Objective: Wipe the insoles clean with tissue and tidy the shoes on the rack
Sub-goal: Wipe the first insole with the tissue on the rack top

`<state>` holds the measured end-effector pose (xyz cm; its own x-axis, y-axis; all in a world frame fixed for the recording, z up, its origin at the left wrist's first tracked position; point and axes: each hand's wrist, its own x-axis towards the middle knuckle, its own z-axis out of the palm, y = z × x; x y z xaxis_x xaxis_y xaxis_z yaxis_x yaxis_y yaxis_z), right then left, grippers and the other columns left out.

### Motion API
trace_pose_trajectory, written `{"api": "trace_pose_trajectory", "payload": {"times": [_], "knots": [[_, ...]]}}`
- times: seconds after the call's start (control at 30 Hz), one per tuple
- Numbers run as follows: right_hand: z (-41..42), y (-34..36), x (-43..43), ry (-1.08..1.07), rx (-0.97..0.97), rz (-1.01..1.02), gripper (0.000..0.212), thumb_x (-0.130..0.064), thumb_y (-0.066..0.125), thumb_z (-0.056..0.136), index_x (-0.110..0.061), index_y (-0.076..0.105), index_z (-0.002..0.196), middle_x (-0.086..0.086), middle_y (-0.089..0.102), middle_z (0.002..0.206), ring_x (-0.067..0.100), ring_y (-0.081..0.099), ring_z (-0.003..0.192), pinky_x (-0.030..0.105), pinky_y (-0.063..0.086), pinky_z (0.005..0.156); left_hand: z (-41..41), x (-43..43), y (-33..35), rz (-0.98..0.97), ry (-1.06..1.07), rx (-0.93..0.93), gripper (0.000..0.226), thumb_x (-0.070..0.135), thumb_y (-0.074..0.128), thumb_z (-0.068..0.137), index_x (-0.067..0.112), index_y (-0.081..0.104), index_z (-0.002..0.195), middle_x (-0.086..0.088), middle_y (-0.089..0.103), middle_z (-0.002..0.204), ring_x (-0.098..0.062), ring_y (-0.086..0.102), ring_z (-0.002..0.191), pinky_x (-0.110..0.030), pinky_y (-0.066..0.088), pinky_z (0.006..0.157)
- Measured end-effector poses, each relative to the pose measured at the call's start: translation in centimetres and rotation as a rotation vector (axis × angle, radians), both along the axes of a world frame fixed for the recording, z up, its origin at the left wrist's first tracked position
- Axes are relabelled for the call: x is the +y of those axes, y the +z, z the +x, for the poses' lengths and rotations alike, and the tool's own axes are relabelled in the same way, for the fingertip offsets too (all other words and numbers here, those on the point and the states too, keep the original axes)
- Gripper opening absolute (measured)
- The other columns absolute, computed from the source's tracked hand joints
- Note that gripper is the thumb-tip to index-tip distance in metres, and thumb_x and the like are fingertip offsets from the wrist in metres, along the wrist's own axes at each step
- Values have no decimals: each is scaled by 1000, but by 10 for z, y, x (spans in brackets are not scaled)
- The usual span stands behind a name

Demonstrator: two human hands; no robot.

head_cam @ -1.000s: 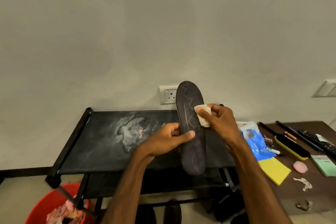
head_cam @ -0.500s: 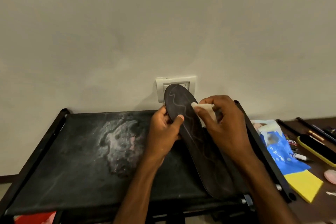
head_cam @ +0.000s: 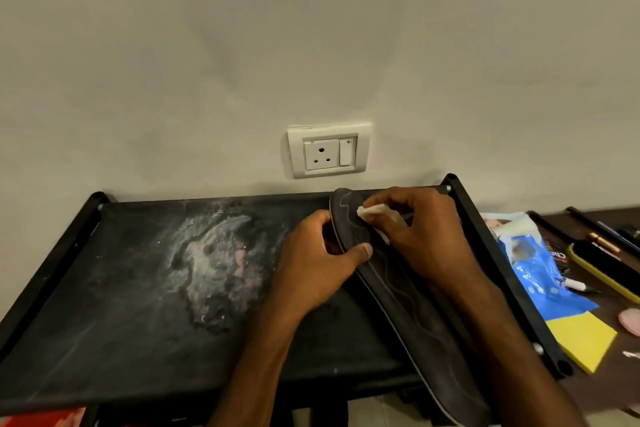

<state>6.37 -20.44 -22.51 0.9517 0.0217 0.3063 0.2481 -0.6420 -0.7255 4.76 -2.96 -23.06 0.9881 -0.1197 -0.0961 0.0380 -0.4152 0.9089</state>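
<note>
Left hand (head_cam: 311,263) grips the thin, likely floppy insole (head_cam: 422,329) by its edge; right hand (head_cam: 419,236) pinches tissue (head_cam: 375,211) against it.

Your insole (head_cam: 415,319): dark, matt, smooth-faced; your tissue (head_cam: 375,211): white crumpled paper; your rack shelf (head_cam: 138,288): matt black cloth, chalky dust smears; wall socket (head_cam: 327,151): glossy white plastic.

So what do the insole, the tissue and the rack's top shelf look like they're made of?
Insole: matte dark grey, likely fabric-faced foam; thin, pale edge line. Tissue: soft white paper, crumpled. Rack's top shelf: black cloth-like sheet, seemingly stretched between black bars, with a whitish dusty stain.
</note>
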Motion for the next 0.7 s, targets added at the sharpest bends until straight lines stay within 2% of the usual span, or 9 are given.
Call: {"api": "trace_pose_trajectory", "payload": {"times": [0.1,0.17,0.27,0.33,0.37,0.47,0.53,0.6,0.7], "knots": [[-2,-2,-6,58,92,-108,17,-16,75,91,-29,80,100,-18,75,94,-11,65,89,2,47,74,3,9,-1,277,-20,-55,98,48,87,72,28,34,152,6,43,146,-15,49,127,-37,47,107],[-3,-2,-8,67,127,-138,20,-14,76,90,-31,80,100,-17,75,95,-7,67,88,4,49,75,6,16,-1,335,-78,-97,110,47,87,72,27,22,158,5,30,155,-18,39,137,-41,41,113],[-6,3,-11,107,193,-172,24,-12,76,88,-34,80,96,-17,75,94,-5,67,86,6,51,74,10,25,-2,306,-184,-68,116,48,88,70,29,17,160,9,35,152,-8,50,115,-25,48,96],[-6,8,-12,154,237,-188,27,-10,78,86,-36,80,93,-20,75,95,-5,67,87,5,51,75,12,30,-3,294,-238,-36,122,50,88,68,32,11,161,11,35,150,-1,49,98,-16,43,83],[-6,10,-13,170,255,-196,28,-9,79,85,-37,80,92,-21,75,96,-6,66,88,4,50,75,13,32,-3,297,-258,-24,125,51,88,67,34,8,161,11,34,150,-1,47,96,-14,41,82],[-5,14,-14,196,288,-239,33,-9,80,84,-42,78,89,-22,74,99,-5,65,93,6,52,76,14,36,-2,318,-295,1,131,53,90,64,38,4,161,10,33,148,-8,44,112,-23,44,99],[-5,16,-15,219,294,-258,36,-7,80,83,-43,77,88,-22,74,101,-3,66,96,14,56,81,15,38,-1,310,-296,12,135,56,91,59,39,4,161,9,34,146,-11,43,121,-33,42,110],[-7,16,-14,253,288,-253,34,-6,80,83,-40,79,89,-21,75,103,-1,67,99,20,58,85,16,42,-2,294,-295,40,139,60,93,53,43,6,160,10,39,143,-12,45,127,-39,41,113],[-10,20,-11,300,275,-196,29,-6,80,83,-35,82,90,-22,76,98,-5,69,95,17,57,84,19,50,0,251,-305,68,134,62,94,47,50,17,156,12,52,130,-13,54,118,-41,47,107]]}}
